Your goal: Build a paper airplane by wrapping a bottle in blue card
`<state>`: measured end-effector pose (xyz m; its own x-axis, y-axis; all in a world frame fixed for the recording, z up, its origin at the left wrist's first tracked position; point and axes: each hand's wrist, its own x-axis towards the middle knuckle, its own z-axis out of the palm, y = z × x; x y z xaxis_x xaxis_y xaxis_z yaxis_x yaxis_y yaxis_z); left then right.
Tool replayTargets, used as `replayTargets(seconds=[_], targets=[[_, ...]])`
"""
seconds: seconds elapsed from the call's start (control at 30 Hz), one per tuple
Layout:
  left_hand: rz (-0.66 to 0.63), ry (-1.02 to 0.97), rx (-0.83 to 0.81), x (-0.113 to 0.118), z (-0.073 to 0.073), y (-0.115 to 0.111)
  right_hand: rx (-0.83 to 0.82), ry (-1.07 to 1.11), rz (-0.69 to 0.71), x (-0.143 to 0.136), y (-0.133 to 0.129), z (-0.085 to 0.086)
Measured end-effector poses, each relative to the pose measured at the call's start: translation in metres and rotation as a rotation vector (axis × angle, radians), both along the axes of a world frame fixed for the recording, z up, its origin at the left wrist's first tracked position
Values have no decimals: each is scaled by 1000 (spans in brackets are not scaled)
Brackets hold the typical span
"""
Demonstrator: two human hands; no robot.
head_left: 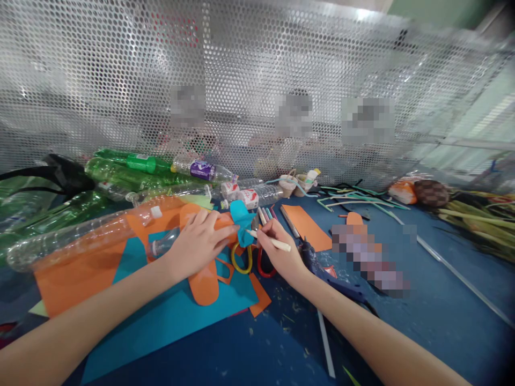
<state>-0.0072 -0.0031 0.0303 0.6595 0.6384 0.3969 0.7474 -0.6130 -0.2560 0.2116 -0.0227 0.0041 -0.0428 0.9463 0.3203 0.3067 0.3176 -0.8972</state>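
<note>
The right hand has its grip closed around a white marker, whose tip points at a small blue cutout midway between the left and right edges of the table; whether the tip touches it is unclear. The left hand lies spread, its grip released, over a long orange cutout, with its fingertips beside the blue cutout. Beneath this orange piece lies a large blue sheet, reaching toward the table's near edge.

A yellow loop handle and a red loop handle show between the hands. Just right of the right hand, a dark blue glue gun lies on the table, with an orange rectangle farther back. Green bottles and a purple-labelled bottle lie toward the far left corner, and thin strips are scattered toward the far edge, right of centre. A perforated metal screen stands along that edge.
</note>
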Motion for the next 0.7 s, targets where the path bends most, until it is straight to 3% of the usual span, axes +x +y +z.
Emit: replayTargets(seconds=[0.43, 0.7], targets=[[-8, -4, -21, 0, 0, 0, 3, 30, 47, -1, 0, -1], [-3, -19, -20, 0, 0, 0, 22, 57, -58, 1, 1, -1]])
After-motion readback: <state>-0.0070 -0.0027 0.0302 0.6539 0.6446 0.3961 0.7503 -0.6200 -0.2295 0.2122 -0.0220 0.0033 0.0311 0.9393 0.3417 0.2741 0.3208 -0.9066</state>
